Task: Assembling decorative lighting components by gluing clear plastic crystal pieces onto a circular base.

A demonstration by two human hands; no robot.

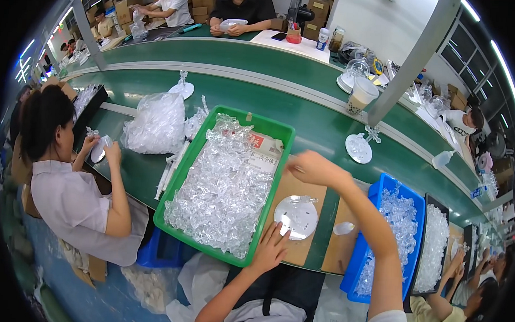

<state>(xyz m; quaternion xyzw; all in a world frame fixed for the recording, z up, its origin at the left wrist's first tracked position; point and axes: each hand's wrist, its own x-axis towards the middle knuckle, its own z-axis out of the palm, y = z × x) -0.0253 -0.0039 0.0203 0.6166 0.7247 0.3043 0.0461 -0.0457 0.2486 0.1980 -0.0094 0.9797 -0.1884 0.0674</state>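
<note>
A tray (270, 125) heaped with pieces (222, 188) is being flanked by a filled bag (155, 123) at its left and, at its right, by a disc (295, 218), which is being carried by a cardboard sheet (297, 253) on the bench (321, 132). Farther right, a bin (357, 252) of pieces is being bordered by a second tray (437, 202). Behind, another disc (358, 148) is being borne by the bench, before a cup (362, 96) and a post (411, 64).

One green tray (267, 126), one black fan (301, 15), one red pen holder (294, 37).

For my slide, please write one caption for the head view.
Left hand at the edge of a white disc, right hand near a green tray of clear pieces.
</note>
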